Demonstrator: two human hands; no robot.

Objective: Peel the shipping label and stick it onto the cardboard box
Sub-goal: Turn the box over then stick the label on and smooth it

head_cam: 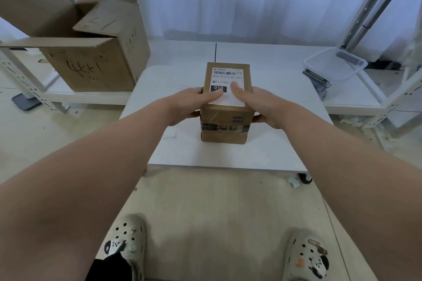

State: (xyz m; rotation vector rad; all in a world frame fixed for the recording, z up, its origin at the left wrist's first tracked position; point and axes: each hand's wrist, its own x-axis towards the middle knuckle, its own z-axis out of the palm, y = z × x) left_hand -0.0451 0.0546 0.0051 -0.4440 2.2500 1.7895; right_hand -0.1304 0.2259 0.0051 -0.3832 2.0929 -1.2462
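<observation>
A small brown cardboard box (225, 124) stands upright in the middle of the white table (269, 148). A white shipping label (227, 77) with a barcode lies flat on its top face. My left hand (194, 104) wraps the box's left side, and its thumb presses the label's near left part. My right hand (262, 105) wraps the right side with its thumb pressing the label near the middle. The fingers of both hands are hidden behind the box's sides.
A large open cardboard box (91, 52) with handwriting stands on a low shelf at the left. A clear plastic tub (335, 63) sits at the right on another shelf. Metal rack posts (365, 7) rise at the right. A small white scrap (170, 133) lies left of the box.
</observation>
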